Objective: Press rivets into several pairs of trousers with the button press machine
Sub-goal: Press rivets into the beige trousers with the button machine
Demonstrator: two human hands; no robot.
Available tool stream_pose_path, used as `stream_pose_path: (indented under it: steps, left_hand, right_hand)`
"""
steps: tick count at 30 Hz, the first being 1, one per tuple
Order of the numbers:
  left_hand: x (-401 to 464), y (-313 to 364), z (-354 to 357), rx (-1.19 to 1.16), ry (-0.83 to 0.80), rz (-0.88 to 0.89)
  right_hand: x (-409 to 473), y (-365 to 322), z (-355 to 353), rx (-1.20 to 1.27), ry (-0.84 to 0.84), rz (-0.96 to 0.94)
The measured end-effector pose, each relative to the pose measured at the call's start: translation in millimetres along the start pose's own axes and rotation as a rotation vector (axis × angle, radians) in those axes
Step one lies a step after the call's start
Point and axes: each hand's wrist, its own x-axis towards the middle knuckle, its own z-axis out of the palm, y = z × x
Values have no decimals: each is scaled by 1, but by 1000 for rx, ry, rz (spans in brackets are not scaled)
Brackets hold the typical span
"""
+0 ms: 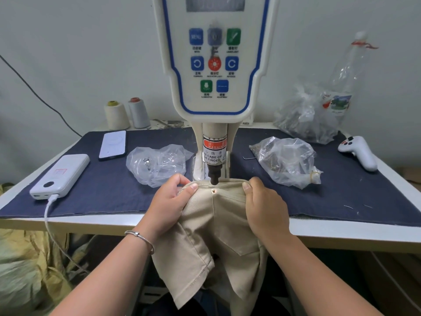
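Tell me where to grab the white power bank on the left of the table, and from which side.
Grip the power bank across its two long sides near the middle, coming from above. It lies flat on the blue cloth, so only the top and edges are free. Its near end has a white cable plugged in, so probably avoid that end.

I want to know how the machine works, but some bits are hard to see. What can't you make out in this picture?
Head view only:
- Lower die under the punch: hidden by the beige trousers.
- Machine screen: cut off by the top edge and blurred.
- Small labels under the buttons: too small to read.
- Contents of the plastic bags: too tiny and hazy to identify.
- Left hand and right hand fingertips: tucked under the waistband.
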Motion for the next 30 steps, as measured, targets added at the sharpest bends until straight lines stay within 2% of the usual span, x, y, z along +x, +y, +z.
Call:
stream_pose_path:
  steps: [4, 7, 11, 15, 17, 20, 22, 24, 27, 30]
  left_hand:
    - [-9, 17, 1, 97, 29, 107]
    - [-16, 31, 1, 116, 106, 124]
    - [-26, 42, -3, 82, 147, 113]
    - [-29, 40, -12, -47, 48, -69]
    - [-33, 33, -20, -64, 54, -136]
    - [-47, 24, -33, -165, 5, -155]
    - [-58, 20, -43, -326, -10, -186]
    - [-64, 19, -54, -466, -12, -177]
    - [-73, 26, -64, -603, -52, -133]
    - [-77, 30, -73, -756, -23, -172]
  right_hand:
    - [2, -9, -17, 149, -20, 18]
    - [7, -21, -35, 402, -104, 116]
    - [9, -31, -52, 552, -184, 171]
    - [4, -28, -60, 929, -517, 450]
    - [-3, -24, -60, 1008, -703, 528]
    - [-16, -22, -57, 948, -880, 454]
    - [-23, -20, -61, 919, -1015, 343]
    - [-25, -17, -70, 789, -1129, 204]
    - [-24, -13, -80, 610, -1052, 86]
    - [-21, -9, -89, 746, -885, 63]
